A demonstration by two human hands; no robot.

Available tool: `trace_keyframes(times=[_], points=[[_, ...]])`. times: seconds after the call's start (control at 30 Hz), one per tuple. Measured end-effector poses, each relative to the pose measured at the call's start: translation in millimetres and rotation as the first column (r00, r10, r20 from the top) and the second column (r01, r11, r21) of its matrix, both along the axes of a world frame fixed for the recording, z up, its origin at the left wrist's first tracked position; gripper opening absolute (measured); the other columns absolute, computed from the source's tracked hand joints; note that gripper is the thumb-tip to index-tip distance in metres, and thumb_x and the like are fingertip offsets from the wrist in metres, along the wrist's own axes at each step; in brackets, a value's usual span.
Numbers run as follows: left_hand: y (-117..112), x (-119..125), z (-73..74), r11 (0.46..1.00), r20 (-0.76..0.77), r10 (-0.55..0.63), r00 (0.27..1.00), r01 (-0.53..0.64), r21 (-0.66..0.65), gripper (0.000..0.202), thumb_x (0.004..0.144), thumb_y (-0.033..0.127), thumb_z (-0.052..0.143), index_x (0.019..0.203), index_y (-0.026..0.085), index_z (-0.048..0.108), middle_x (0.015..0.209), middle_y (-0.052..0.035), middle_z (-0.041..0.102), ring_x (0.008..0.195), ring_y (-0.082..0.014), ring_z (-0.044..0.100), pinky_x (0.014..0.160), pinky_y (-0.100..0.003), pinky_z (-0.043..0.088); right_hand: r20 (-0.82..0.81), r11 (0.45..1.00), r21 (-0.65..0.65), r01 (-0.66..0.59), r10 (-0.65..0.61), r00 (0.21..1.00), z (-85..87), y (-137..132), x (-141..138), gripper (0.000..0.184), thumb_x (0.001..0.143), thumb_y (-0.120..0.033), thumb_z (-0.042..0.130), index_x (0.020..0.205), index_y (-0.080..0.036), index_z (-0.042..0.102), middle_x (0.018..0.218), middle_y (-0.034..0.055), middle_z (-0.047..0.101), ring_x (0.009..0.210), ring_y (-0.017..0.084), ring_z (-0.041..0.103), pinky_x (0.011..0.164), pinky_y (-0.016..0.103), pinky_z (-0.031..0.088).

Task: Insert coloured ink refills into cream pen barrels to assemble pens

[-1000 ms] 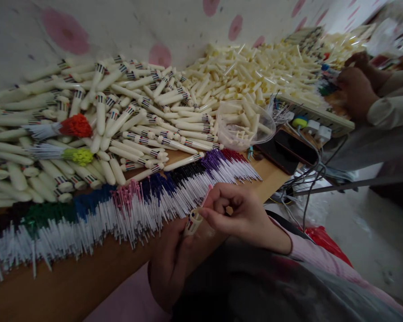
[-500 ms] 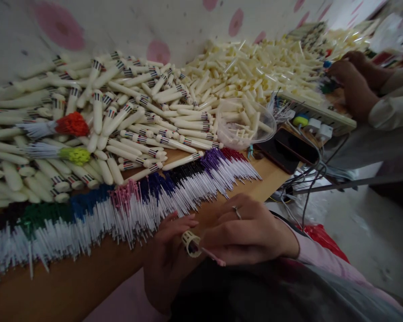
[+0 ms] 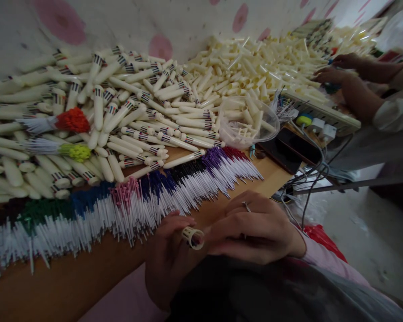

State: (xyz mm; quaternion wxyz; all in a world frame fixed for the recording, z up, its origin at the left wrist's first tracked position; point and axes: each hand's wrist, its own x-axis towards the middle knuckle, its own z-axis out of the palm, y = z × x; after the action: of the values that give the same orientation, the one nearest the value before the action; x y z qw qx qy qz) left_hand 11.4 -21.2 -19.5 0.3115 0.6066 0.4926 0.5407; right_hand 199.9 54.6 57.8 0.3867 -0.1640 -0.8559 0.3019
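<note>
A: Report the left hand (image 3: pixel 167 258).
B: Clamped on a cream, slotted, cylindrical plastic pen barrel (image 3: pixel 190 237), which sits by the near edge of the brown wooden surface (image 3: pixel 70 281), open end facing three o'clock.
A: The right hand (image 3: pixel 259 229)?
B: At three o'clock, just beside that open end. Fingertips are unclear; I cannot tell whether they close on anything.
A: Adjacent stock?
B: From the barrel: slender white refills with pink tops (image 3: pixel 125 197), ten o'clock; a round clear plastic tub (image 3: pixel 235 139) containing cream pieces, one o'clock.
</note>
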Motion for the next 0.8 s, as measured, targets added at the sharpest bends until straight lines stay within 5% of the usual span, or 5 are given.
trace_keyframes(times=[0.13,0.3,0.47,0.8], points=[[1,-2,-3.3,0.999,0.005,-0.049,0.999,0.049,-0.004,0.024,0.089,0.013,0.060,0.108,0.027,0.061,0.099,-0.0016,0.070,0.100,-0.0184,0.065,0.093,-0.036,0.053,0.100,1.000,0.007,0.010,-0.010,0.995,0.9,0,3,0.011,0.096,-0.018,0.060,0.107,-0.017,0.064,0.083,0.0023,0.075,0.064,0.008,0.067,0.058,0.020,0.048],[2,-4,-6.8,0.999,0.014,0.034,0.999,-0.034,-0.011,0.026,0.086,0.009,0.065,0.104,0.027,0.062,0.097,0.0005,0.065,0.091,-0.0154,0.063,0.081,-0.029,0.054,0.222,0.997,0.038,0.063,-0.070,0.973,2.4,0,9,0.012,0.096,-0.016,0.060,0.106,-0.015,0.066,0.083,0.0034,0.076,0.060,0.009,0.065,0.055,0.022,0.043],[0,-6,-10.9,0.998,0.024,0.054,0.998,-0.054,0.041,0.034,0.082,0.002,0.067,0.106,0.026,0.063,0.104,-0.0015,0.065,0.096,-0.0188,0.065,0.081,-0.035,0.054,0.322,0.986,0.071,0.148,-0.164,0.932,3.8,-2,11,0.014,0.097,-0.020,0.060,0.106,-0.017,0.070,0.075,-0.0001,0.076,0.053,0.008,0.061,0.052,0.023,0.039],[0,-6,-11.9,0.989,-0.054,0.136,0.989,-0.132,0.059,0.024,0.081,0.007,0.070,0.097,0.024,0.065,0.103,-0.0014,0.067,0.095,-0.0200,0.064,0.083,-0.038,0.051,0.272,0.958,-0.195,0.212,-0.155,0.950,-2.5,-6,3,0.011,0.093,-0.019,0.065,0.087,-0.014,0.072,0.060,-0.0034,0.066,0.048,0.005,0.053,0.048,0.017,0.036]])
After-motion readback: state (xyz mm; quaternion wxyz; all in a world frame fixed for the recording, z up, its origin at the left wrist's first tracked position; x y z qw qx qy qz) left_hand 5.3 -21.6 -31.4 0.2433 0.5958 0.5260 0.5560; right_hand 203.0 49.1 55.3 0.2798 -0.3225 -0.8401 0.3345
